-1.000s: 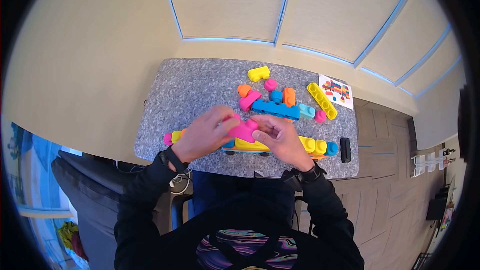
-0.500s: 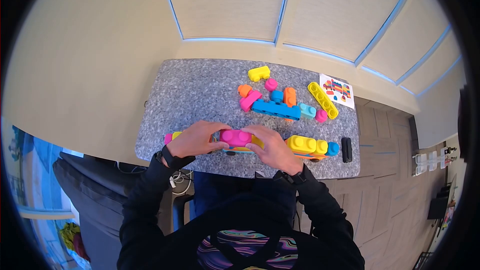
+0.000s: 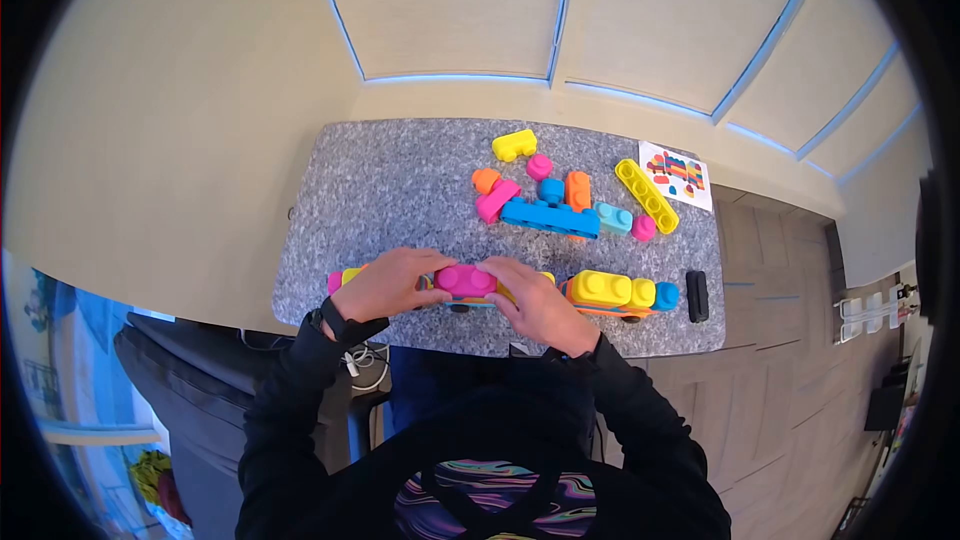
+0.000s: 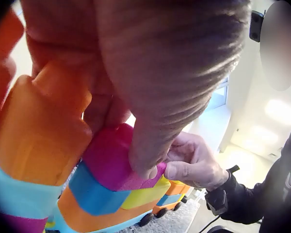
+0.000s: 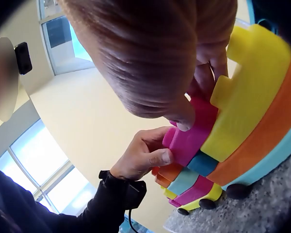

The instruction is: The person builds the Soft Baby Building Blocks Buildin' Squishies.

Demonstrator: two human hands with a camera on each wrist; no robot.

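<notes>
Left hand [image 3: 386, 285]: fingers pinch pink block [image 3: 466, 281], left end
Right hand [image 3: 543, 308]: fingers pinch right end
Blue block [image 4: 98, 193]: best press evenly above it

1 black object [image 3: 697, 296], right end of table [image 3: 380, 180] | white cable [image 3: 353, 364] near dark furniture [image 3: 195, 390] | green cloth [image 3: 150, 473]

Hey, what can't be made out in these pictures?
Head view: details on the printed sheet, too small.
Left wrist view: part of the pink block, behind the left hand.
Right wrist view: part of it, behind the right hand.
Right wrist view: the orange block, cut off by the right edge.
</notes>
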